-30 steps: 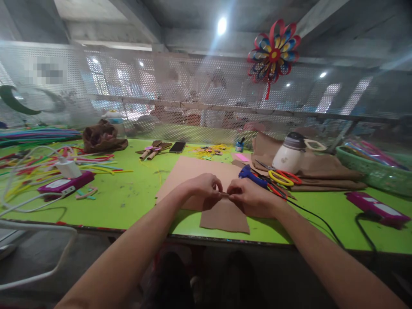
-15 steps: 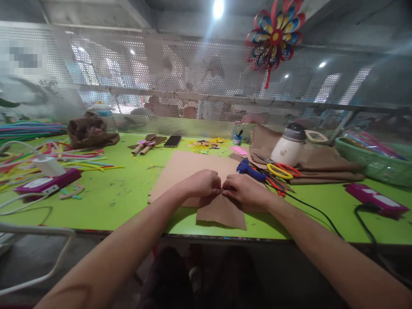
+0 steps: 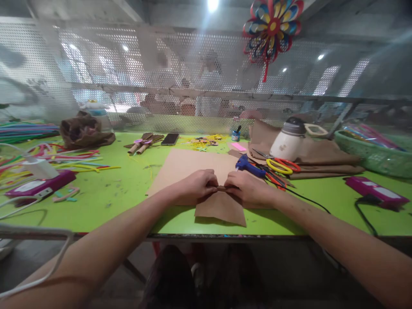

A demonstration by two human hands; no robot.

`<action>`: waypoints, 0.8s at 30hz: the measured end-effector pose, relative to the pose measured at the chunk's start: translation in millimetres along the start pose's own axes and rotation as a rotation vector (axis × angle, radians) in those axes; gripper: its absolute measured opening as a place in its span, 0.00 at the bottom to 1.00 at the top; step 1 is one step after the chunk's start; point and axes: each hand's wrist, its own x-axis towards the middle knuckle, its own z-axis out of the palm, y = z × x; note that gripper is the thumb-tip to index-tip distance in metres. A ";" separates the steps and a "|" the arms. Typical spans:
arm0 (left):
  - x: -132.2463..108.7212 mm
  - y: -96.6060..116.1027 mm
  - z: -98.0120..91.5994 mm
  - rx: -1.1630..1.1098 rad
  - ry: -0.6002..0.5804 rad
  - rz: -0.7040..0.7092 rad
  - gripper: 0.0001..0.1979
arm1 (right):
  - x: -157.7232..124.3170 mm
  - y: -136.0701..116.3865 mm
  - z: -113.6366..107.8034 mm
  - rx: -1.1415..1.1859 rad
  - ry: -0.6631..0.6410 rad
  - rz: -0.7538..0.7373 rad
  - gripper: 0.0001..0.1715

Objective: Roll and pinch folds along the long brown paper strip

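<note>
A small piece of brown paper [image 3: 220, 209] lies over the near edge of a larger brown sheet [image 3: 183, 165] on the green table. Its far edge is rolled or folded into a narrow strip. My left hand [image 3: 203, 184] pinches the left end of that strip, fingers closed. At the right end, my right hand [image 3: 242, 186] grips it the same way, thumb and fingers pressed together. A short stretch of the strip shows between the two hands. Just beyond my right hand lies a blue glue gun [image 3: 250, 166], its cord running right.
Yellow-handled scissors [image 3: 279, 166] lie beside a white bottle [image 3: 287, 141] and folded brown paper [image 3: 325, 161]. Purple power strips [image 3: 375, 192] sit at both sides. A phone [image 3: 170, 139], paper rolls [image 3: 141, 146], coloured pipe cleaners [image 3: 80, 161] and a green basket [image 3: 373, 150] surround the work area.
My hands have moved slightly apart along the strip, and more of its folded edge shows between them. The view has shifted a little.
</note>
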 end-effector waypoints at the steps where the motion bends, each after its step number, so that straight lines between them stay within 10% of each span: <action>1: -0.5 0.7 -0.6 -0.003 0.002 0.006 0.08 | -0.6 0.8 0.5 -0.001 0.003 0.000 0.10; 24: 0.0 4.7 -3.0 0.065 -0.014 -0.059 0.07 | 3.0 -2.0 8.9 -0.041 0.038 0.107 0.09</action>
